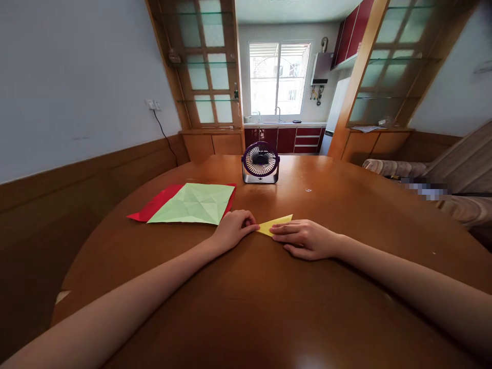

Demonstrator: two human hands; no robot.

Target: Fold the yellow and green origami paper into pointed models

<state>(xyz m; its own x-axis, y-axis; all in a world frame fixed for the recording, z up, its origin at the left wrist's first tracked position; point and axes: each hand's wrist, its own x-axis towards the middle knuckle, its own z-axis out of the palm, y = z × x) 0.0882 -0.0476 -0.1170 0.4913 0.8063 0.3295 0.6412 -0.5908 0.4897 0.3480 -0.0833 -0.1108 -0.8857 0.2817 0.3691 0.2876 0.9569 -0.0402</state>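
Note:
A small folded piece of yellow paper (275,223) lies on the brown wooden table (265,307) between my hands. My left hand (235,230) pinches its left corner, with the thumb and fingers closed there. Across its right part rests my right hand (307,240), fingers stretched out and pressing the paper flat on the table. Beyond my left hand lies a creased light green sheet (190,202), on top of a red sheet (159,201) that shows at its left and right edges.
A small purple desk fan (260,161) stands on the table straight ahead. The wall with a socket (152,104) is at the left. To the right is a striped sofa (461,169). A kitchen with a window (279,77) lies behind the table.

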